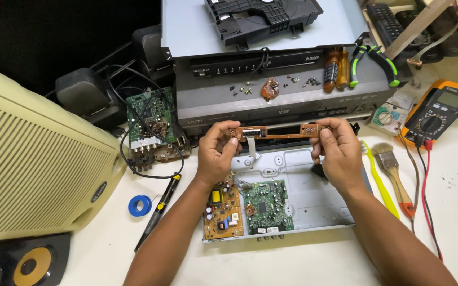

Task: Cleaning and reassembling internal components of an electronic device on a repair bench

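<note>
A long narrow brown circuit strip (276,131) is held level above an open metal chassis (314,196). My left hand (216,153) pinches its left end and my right hand (337,151) pinches its right end. A flat white ribbon cable (251,147) hangs from the strip toward the chassis. Inside the chassis lie an orange-brown power board (221,207) and a green main board (267,205).
A stack of grey player units (271,90) stands behind, with loose screws, screwdrivers and green-handled pliers (372,61) on top. An orange multimeter (438,114), a paintbrush (393,169) and a yellow toothbrush lie at right. A cream speaker (33,164), blue tape roll (140,205) and another green board (152,127) are at left.
</note>
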